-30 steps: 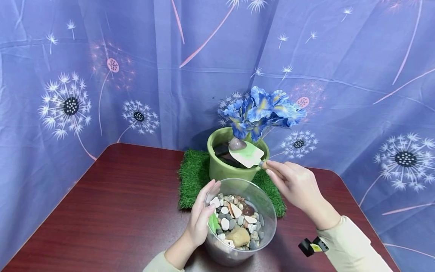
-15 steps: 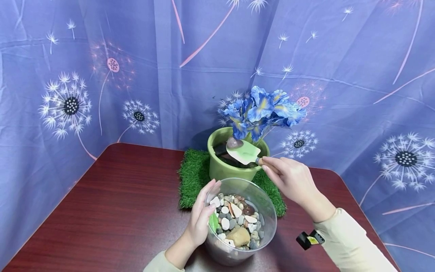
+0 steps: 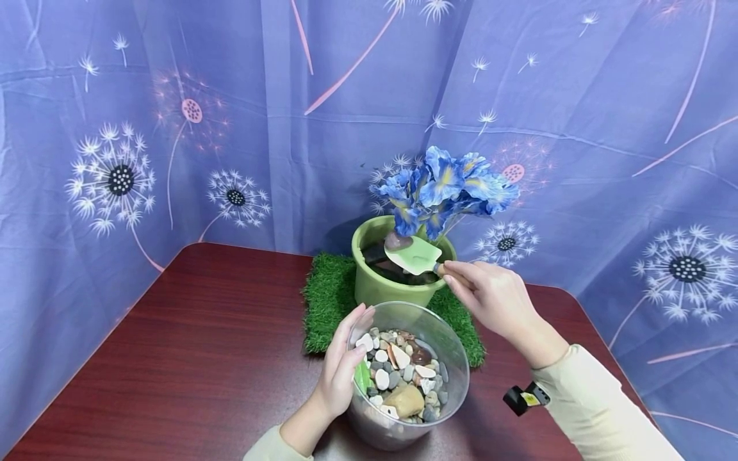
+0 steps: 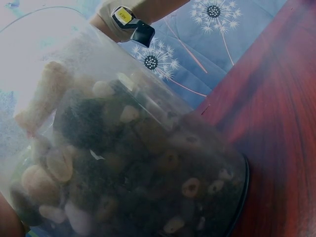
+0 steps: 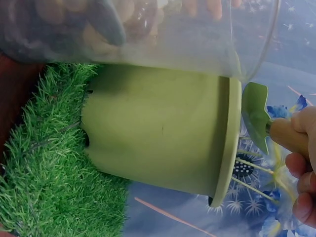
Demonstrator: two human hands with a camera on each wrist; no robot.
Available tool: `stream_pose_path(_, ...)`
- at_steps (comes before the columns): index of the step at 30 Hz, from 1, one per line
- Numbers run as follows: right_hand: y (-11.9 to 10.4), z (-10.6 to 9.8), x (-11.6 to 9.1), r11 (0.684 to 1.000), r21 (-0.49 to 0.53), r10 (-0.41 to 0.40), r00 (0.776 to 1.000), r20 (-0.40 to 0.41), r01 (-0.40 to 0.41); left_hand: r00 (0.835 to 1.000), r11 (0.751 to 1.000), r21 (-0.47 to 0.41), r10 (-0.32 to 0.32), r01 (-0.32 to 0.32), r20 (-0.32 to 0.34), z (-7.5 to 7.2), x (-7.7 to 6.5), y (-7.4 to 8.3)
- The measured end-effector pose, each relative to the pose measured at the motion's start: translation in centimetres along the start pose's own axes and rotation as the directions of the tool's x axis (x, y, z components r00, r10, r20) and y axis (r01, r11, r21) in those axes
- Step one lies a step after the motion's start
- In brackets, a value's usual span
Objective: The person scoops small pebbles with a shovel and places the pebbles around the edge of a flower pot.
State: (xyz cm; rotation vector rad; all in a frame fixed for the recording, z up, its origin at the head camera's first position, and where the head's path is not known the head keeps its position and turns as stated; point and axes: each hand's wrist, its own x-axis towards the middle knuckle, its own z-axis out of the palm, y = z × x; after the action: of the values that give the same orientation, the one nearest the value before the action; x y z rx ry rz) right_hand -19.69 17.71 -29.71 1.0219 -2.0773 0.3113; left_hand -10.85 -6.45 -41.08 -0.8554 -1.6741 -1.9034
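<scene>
My right hand (image 3: 490, 296) grips the wooden handle of a small green trowel (image 3: 414, 255). The blade is over the mouth of a green flower pot (image 3: 398, 296), and a smooth greyish-purple stone (image 3: 396, 241) sits at its tip. Blue artificial irises (image 3: 446, 182) stand in the pot, with dark matter visible inside. My left hand (image 3: 337, 365) holds the left side of a clear plastic container (image 3: 455, 390), fingers and thumb spread around its wall. Inside lie many mixed pebbles (image 3: 398, 378) and a larger tan stone (image 3: 405, 401).
Under the pot lies a square of artificial grass (image 3: 328, 301). The container stands close in front of the pot on a dark red wooden table (image 3: 219, 346). A blue curtain (image 3: 323, 153) with dandelion prints hangs behind the table's far edge.
My right hand has moved slightly left with the trowel, shifting the blade and stone a little left over the pot. Its movement nearly stops in the last half second. My left hand keeps still.
</scene>
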Motion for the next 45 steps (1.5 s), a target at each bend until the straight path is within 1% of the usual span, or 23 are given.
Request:
stream_pose_path(6, 0.2, -0.3, 0.5, 0.999, -0.034, -0.014, 0.999, 0.045, 0.016, 1.000, 1.000, 0.005, 0.005, -0.005, -0.005, 0.0, 0.0, 0.0)
stream_pose_path(12, 0.3, -0.3, 1.0, 0.999, -0.036, -0.026, 0.998, 0.060, 0.028, 1.000, 1.000, 0.009, 0.020, -0.020, -0.007, -0.1, 0.1, 0.0)
stream_pose_path(23, 0.4, -0.2, 1.7, 0.999, -0.039, 0.010, 0.993, 0.115, -0.006, 1.000, 1.000, 0.009, 0.013, -0.013, -0.003, -0.1, 0.1, 0.0)
stream_pose_path(35, 0.3, 0.0, 2.6, 0.997, -0.055, 0.072, 0.978, 0.195, -0.062, 1.000, 1.000, 0.003, 0.015, -0.015, -0.001, 0.0, 0.1, -0.1)
stream_pose_path(45, 0.1, 0.2, 3.8, 0.996, -0.073, 0.073, 0.967, 0.244, -0.057, 1.000, 1.000, 0.020, 0.002, -0.001, -0.003, -0.1, 0.0, -0.1)
